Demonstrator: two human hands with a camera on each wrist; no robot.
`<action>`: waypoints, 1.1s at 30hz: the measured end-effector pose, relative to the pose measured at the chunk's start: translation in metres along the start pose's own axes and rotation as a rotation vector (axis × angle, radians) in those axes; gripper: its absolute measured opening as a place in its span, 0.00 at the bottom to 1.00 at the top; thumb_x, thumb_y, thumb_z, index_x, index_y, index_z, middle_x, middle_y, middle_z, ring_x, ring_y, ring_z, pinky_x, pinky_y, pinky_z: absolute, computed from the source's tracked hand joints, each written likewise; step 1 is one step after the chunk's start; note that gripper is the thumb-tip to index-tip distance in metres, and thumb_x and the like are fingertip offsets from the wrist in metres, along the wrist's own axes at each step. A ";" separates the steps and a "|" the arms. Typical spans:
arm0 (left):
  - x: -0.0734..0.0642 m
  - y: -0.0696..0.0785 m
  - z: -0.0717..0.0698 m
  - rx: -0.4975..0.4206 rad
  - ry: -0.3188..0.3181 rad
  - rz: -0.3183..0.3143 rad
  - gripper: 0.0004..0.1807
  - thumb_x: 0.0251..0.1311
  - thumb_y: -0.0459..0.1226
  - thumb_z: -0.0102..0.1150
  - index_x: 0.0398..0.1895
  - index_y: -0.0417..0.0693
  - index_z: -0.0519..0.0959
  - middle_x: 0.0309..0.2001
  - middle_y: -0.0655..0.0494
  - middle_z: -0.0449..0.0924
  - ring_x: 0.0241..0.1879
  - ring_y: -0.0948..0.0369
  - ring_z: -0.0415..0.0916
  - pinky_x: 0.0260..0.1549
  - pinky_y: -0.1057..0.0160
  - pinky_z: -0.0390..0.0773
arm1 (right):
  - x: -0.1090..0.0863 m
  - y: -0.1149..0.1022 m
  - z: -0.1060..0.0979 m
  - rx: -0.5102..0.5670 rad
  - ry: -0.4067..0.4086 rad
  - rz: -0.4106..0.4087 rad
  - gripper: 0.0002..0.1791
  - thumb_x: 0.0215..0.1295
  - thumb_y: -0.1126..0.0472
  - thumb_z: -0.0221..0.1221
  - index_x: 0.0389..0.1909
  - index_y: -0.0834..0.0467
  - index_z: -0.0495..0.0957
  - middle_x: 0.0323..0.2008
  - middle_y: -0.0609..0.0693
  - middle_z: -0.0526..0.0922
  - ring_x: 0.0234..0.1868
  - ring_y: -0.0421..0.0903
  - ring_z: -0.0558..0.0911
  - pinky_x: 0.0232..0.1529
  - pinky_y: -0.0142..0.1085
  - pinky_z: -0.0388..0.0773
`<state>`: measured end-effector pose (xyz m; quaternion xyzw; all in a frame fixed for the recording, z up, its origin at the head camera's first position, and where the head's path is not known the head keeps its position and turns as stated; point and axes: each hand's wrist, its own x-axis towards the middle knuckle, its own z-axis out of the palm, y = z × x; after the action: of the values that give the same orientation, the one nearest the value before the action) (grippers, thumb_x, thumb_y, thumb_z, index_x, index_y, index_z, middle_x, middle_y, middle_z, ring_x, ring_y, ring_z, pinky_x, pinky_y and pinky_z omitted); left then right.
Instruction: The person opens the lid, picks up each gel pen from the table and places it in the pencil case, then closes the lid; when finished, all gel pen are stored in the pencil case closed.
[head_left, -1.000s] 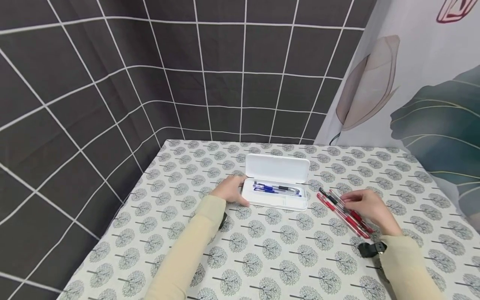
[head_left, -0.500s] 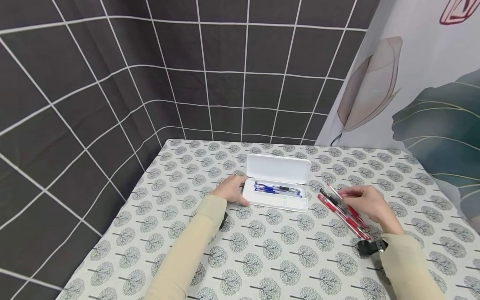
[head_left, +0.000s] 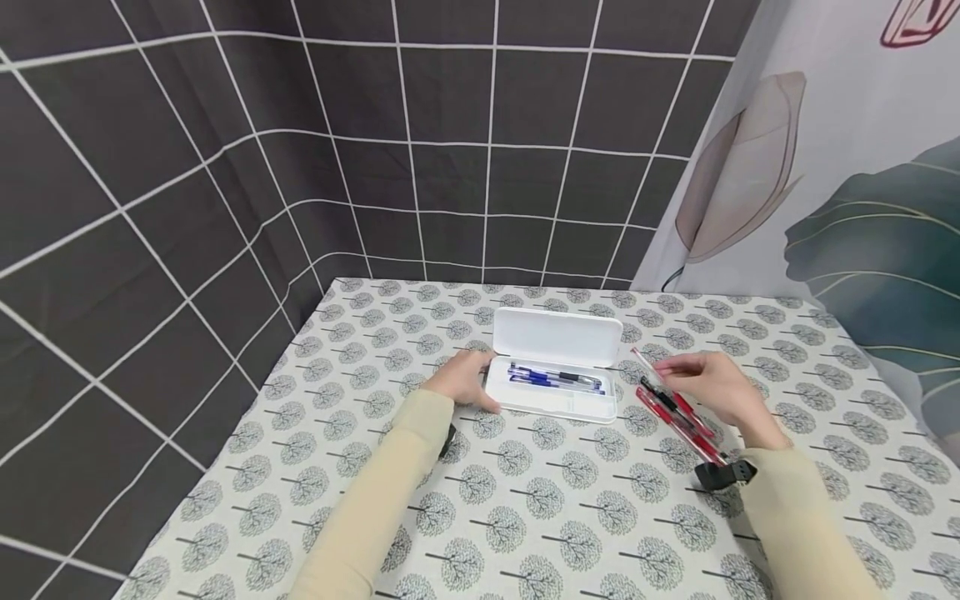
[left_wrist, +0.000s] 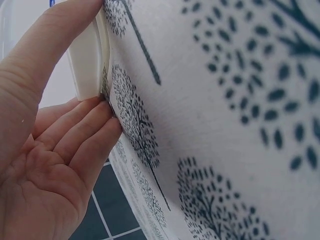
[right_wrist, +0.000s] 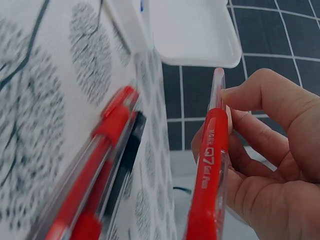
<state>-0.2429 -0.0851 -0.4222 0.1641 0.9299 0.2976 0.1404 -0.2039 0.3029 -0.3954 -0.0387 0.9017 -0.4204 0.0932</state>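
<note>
A white pencil case [head_left: 536, 402] lies with its lid [head_left: 557, 335] raised at the back. Inside it are blue pens [head_left: 536, 380] and one with a black grip. My left hand [head_left: 461, 379] grips the case's left end, thumb at the front and fingers behind, as the left wrist view also shows. My right hand [head_left: 708, 385] pinches a red gel pen [right_wrist: 212, 160] near its clear end, held above the table and pointing toward the case. Below that hand lie more pens, among them a red pen [right_wrist: 102, 140] and a black pen [right_wrist: 127, 160].
A tablecloth [head_left: 495, 500] with a tree print covers the table. Behind stands a dark curtain [head_left: 442, 183] with white grid lines; a pale leaf-patterned curtain [head_left: 847, 125] hangs at the right. A dark wrist strap [head_left: 723, 475] sits close to the loose pens.
My right hand has lifted the red gel pen from the group and moved it left and away from me, toward the case. My left hand has stayed on the case.
</note>
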 end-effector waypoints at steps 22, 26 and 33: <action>0.000 0.000 0.001 0.002 0.006 0.006 0.50 0.30 0.41 0.83 0.65 0.48 0.72 0.61 0.52 0.78 0.59 0.55 0.75 0.66 0.53 0.69 | 0.032 -0.042 0.039 -0.097 -0.042 -0.119 0.16 0.58 0.64 0.64 0.48 0.60 0.84 0.40 0.57 0.88 0.31 0.39 0.80 0.31 0.29 0.77; 0.000 0.000 0.002 0.003 0.003 0.003 0.51 0.30 0.42 0.83 0.66 0.48 0.71 0.62 0.52 0.77 0.60 0.54 0.74 0.67 0.52 0.68 | 0.037 -0.051 0.045 -0.126 -0.047 -0.121 0.15 0.58 0.62 0.64 0.48 0.57 0.85 0.40 0.54 0.88 0.32 0.39 0.80 0.36 0.30 0.76; -0.001 0.000 0.000 -0.001 0.008 0.017 0.50 0.30 0.41 0.83 0.65 0.47 0.72 0.60 0.52 0.78 0.58 0.55 0.75 0.66 0.53 0.70 | 0.049 -0.062 0.057 -0.063 -0.085 -0.117 0.15 0.57 0.65 0.64 0.46 0.58 0.85 0.43 0.57 0.87 0.36 0.45 0.81 0.38 0.35 0.79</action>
<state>-0.2417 -0.0853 -0.4220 0.1708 0.9288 0.3001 0.1344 -0.2407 0.2134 -0.3901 -0.1121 0.9058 -0.3947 0.1055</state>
